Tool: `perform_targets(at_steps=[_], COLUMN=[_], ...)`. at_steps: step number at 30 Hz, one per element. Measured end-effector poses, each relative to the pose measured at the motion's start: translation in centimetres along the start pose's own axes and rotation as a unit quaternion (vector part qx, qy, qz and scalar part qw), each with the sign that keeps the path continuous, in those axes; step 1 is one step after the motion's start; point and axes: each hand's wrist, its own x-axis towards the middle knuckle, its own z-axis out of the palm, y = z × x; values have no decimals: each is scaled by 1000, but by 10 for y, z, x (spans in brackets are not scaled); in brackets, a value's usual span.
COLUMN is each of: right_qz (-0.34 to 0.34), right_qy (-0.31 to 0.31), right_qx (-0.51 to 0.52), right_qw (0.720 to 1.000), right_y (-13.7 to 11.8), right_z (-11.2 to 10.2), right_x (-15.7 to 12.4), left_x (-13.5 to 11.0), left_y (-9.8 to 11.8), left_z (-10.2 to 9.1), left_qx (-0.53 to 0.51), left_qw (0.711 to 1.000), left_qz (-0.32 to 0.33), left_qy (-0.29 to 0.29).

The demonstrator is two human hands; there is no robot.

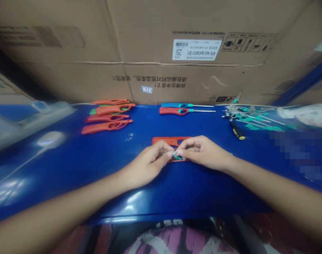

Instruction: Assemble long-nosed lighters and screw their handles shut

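Observation:
My left hand point(153, 160) and my right hand point(203, 153) meet near the middle of the table, thumbs and forefingers pinched together. Between the fingertips is a small pale and teal part point(174, 154), too small to name and partly covered. Just below them lie the orange-red casing halves point(163, 139) of a lighter, opened out flat. Teal pieces point(179, 158) and thin wire show in the nearer half. My fingers hide much of the casing.
Orange and red lighter casings point(108, 126) lie at left, near loose screws point(129, 137). Two long-nosed lighters point(174, 111) lie at the back. To the right are rods with teal parts point(256, 118) and a screwdriver point(237, 131). A cardboard box point(79, 81) stands behind.

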Motion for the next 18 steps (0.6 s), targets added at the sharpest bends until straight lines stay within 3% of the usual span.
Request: perform_targets(at_steps=[18], right_qz=[25], right_qy=[68], right_qx=[77], right_qw=[994], right_y=[-4], right_z=[7], right_x=[-1], left_x=[1], left_y=[4], left_z=[-1], left_qx=[37], left_qw=[999], left_qz=[-6], left_qy=[6])
